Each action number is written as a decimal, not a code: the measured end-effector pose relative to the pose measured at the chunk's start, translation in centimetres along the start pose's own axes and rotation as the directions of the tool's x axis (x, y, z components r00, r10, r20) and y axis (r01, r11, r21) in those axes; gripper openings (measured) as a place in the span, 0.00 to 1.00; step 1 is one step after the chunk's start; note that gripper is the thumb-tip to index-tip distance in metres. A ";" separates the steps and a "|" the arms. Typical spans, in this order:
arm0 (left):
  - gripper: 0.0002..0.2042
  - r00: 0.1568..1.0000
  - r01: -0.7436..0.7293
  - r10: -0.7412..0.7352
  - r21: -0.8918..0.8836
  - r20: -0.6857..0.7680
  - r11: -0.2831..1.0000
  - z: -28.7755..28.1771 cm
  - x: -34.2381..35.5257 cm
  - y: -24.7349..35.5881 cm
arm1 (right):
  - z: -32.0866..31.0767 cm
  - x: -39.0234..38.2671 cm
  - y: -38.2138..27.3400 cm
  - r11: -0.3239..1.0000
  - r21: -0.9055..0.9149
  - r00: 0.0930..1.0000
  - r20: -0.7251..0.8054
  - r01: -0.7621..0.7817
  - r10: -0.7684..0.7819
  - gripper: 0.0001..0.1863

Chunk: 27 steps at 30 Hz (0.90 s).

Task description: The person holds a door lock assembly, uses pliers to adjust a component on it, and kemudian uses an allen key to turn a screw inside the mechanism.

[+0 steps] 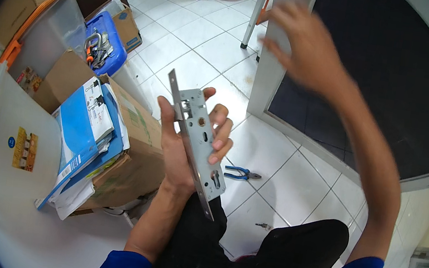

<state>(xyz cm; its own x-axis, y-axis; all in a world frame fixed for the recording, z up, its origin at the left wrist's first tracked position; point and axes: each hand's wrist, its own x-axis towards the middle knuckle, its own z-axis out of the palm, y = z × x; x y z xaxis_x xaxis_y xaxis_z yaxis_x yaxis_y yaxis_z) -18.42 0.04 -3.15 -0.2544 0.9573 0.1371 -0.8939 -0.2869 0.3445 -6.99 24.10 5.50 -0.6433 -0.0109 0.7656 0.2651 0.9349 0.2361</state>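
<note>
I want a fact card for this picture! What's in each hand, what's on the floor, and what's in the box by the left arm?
Left hand: the person's left hand holds a flat metal lock case
Right hand: the right hand is raised and blurred, with nothing visible in it
Floor: blue-handled pliers and a small metal piece on white tiles
Box: the cardboard box holds a blue folder and papers

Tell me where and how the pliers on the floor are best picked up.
Probably by the blue handles, from above, with the right hand: the pliers lie flat on the tiles, handles pointing left, metal head right, and the left hand holds the metal lock.
</note>
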 end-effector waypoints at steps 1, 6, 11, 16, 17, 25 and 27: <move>0.46 1.000 0.019 -0.020 -0.033 -0.020 0.999 0.4 0.1 -0.4 | -1.5 -2.3 -2.5 0.987 0.137 0.995 0.067 -0.088 0.079 0.13; 0.48 0.999 -0.027 0.026 0.055 0.023 0.998 0.7 0.2 -2.0 | -6.8 -10.6 -12.5 0.355 0.551 0.646 0.719 -0.755 0.258 0.21; 0.48 0.994 -0.078 0.094 0.249 -0.052 0.965 1.5 0.6 -3.9 | -7.8 -12.0 -15.3 0.001 0.582 0.582 0.813 -0.813 0.008 0.26; 0.46 0.982 -0.093 0.144 0.351 -0.122 0.932 2.4 0.5 -4.5 | -6.8 -12.3 -15.4 -0.089 0.577 0.578 0.816 -0.812 0.022 0.25; 0.45 0.974 -0.080 0.155 0.396 -0.163 0.915 2.4 0.4 -4.6 | -6.9 -12.3 -15.5 -0.132 0.601 0.597 0.799 -0.788 0.071 0.24; 0.21 0.928 -0.171 0.368 0.821 -0.051 0.545 2.8 0.1 -6.0 | -5.8 -12.8 -14.3 -0.129 0.657 0.598 0.738 -0.743 0.313 0.23; 0.20 0.927 -0.174 0.369 0.791 -0.069 0.586 2.9 0.0 -5.8 | -5.7 -12.7 -14.0 -0.110 0.678 0.616 0.714 -0.727 0.331 0.23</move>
<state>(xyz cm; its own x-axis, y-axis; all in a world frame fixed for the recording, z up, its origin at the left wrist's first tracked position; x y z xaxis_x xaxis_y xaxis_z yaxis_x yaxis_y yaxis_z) -12.12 1.56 -2.41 -0.5907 0.7841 0.1903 -0.1875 -0.3628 0.9128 1.59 9.08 -4.15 -0.8219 0.5564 0.1225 -0.0489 0.1454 -0.9882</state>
